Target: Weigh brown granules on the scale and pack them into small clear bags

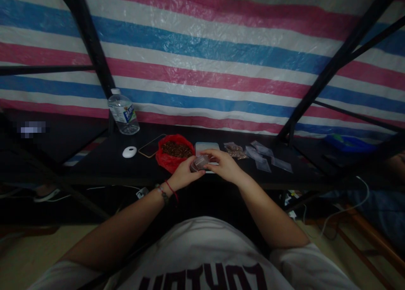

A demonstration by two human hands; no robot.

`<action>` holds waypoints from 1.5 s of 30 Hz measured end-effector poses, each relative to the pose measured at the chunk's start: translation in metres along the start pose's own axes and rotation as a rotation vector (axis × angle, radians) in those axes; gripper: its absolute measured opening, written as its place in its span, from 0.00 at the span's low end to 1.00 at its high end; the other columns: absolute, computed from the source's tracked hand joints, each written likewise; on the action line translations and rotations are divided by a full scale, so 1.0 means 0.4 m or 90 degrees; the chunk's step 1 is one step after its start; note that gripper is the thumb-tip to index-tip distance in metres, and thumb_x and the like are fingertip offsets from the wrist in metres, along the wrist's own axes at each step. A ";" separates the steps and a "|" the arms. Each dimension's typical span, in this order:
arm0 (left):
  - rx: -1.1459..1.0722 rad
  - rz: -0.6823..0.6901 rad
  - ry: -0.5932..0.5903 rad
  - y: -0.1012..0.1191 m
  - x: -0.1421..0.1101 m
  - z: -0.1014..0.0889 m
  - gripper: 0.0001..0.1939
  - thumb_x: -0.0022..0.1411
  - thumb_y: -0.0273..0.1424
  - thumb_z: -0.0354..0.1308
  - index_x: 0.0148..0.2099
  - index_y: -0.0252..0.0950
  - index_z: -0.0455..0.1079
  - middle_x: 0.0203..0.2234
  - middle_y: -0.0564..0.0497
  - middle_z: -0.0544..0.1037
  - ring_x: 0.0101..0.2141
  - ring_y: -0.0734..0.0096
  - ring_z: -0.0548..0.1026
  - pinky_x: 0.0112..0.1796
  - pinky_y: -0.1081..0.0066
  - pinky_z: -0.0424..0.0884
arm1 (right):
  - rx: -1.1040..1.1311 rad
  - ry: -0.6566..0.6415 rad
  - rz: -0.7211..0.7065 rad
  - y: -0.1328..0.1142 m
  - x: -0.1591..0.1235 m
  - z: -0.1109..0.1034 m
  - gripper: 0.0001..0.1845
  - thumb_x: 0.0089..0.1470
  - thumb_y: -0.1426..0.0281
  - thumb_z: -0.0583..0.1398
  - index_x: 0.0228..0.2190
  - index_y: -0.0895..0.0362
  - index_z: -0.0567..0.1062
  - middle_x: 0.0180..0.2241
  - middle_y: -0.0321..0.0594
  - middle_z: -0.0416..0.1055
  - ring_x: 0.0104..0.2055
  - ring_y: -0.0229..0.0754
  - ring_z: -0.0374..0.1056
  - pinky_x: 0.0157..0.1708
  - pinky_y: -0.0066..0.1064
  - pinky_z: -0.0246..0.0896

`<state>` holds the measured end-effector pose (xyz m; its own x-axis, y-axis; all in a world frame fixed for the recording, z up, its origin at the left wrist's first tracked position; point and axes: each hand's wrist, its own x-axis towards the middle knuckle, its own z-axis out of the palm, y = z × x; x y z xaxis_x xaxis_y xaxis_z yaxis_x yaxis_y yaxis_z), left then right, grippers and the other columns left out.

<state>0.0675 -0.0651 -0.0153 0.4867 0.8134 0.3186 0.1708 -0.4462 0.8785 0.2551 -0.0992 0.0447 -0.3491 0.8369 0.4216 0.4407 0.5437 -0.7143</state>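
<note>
My left hand [185, 174] and my right hand [221, 164] meet over the dark table [104, 165], both pinched on a small clear plastic bag [199, 162] with brownish contents. Just behind the left hand sits an open red plastic bag [167, 159] full of small brown pieces [176, 149]. A small white scale [207, 147] lies behind the held bag. To the right lie one filled small bag [235, 150] and several flat empty clear bags [268, 159].
A water bottle [123, 112] stands at the back left, with a white round object [129, 152] and a phone [151, 145] before it. Black frame bars [91, 41] cross a striped tarp [202, 71]. A blue basin [348, 143] sits far right.
</note>
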 end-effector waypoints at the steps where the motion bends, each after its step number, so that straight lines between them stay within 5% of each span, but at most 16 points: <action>1: -0.024 -0.003 -0.001 -0.001 0.000 0.002 0.22 0.52 0.41 0.63 0.46 0.33 0.68 0.37 0.48 0.76 0.35 0.68 0.73 0.37 0.69 0.68 | 0.001 -0.002 -0.006 -0.005 0.000 -0.003 0.23 0.49 0.76 0.62 0.48 0.53 0.75 0.47 0.42 0.73 0.43 0.41 0.71 0.47 0.35 0.67; 10: -0.160 -0.024 0.028 0.029 -0.003 0.005 0.23 0.50 0.41 0.65 0.44 0.34 0.66 0.37 0.48 0.74 0.38 0.67 0.72 0.41 0.68 0.67 | 0.004 0.008 -0.021 -0.016 -0.005 -0.017 0.29 0.49 0.73 0.62 0.54 0.49 0.70 0.52 0.44 0.68 0.47 0.45 0.69 0.46 0.39 0.67; 15: -0.211 -0.033 0.033 0.022 0.000 0.001 0.18 0.50 0.38 0.65 0.39 0.35 0.65 0.32 0.52 0.72 0.34 0.72 0.70 0.38 0.71 0.66 | -0.110 -0.041 -0.048 -0.003 -0.004 -0.024 0.29 0.44 0.76 0.62 0.50 0.52 0.72 0.45 0.43 0.69 0.43 0.43 0.68 0.43 0.36 0.66; 22: -0.283 -0.092 0.008 0.005 0.000 0.008 0.18 0.52 0.37 0.63 0.42 0.35 0.65 0.29 0.55 0.70 0.27 0.78 0.67 0.31 0.75 0.63 | -0.118 0.125 0.089 0.179 0.066 -0.014 0.23 0.43 0.73 0.63 0.44 0.59 0.71 0.38 0.41 0.73 0.42 0.42 0.69 0.47 0.37 0.62; 28: -0.385 -0.143 -0.075 0.026 -0.008 0.001 0.23 0.47 0.40 0.63 0.43 0.36 0.65 0.29 0.53 0.71 0.27 0.76 0.68 0.27 0.76 0.60 | -0.206 0.121 0.136 0.277 0.101 -0.004 0.28 0.41 0.72 0.66 0.47 0.58 0.71 0.43 0.46 0.73 0.47 0.47 0.68 0.52 0.43 0.59; 32: -0.489 -0.123 -0.129 0.032 -0.011 -0.009 0.25 0.46 0.42 0.62 0.44 0.35 0.66 0.29 0.50 0.72 0.27 0.74 0.69 0.29 0.73 0.62 | -0.158 0.209 0.061 0.211 0.086 -0.006 0.30 0.44 0.69 0.66 0.51 0.55 0.70 0.54 0.49 0.65 0.58 0.49 0.59 0.59 0.47 0.51; 39: -0.552 -0.162 -0.187 0.048 -0.023 -0.014 0.26 0.42 0.45 0.62 0.41 0.34 0.69 0.26 0.48 0.73 0.24 0.71 0.68 0.27 0.70 0.64 | 0.006 -0.090 -0.070 -0.001 0.016 -0.002 0.12 0.54 0.66 0.61 0.42 0.51 0.76 0.54 0.43 0.66 0.59 0.45 0.60 0.58 0.42 0.55; 45: -0.546 -0.181 -0.230 0.064 -0.033 -0.009 0.28 0.42 0.48 0.67 0.41 0.34 0.72 0.34 0.42 0.78 0.35 0.60 0.76 0.37 0.63 0.71 | -0.024 -0.079 -0.053 -0.037 -0.010 -0.009 0.06 0.54 0.67 0.61 0.30 0.55 0.78 0.43 0.43 0.73 0.47 0.44 0.69 0.50 0.39 0.61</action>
<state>0.0623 -0.0857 0.0043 0.7817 0.6215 0.0516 -0.2899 0.2888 0.9124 0.2530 -0.1105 0.0556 -0.4842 0.7755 0.4052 0.4361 0.6154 -0.6566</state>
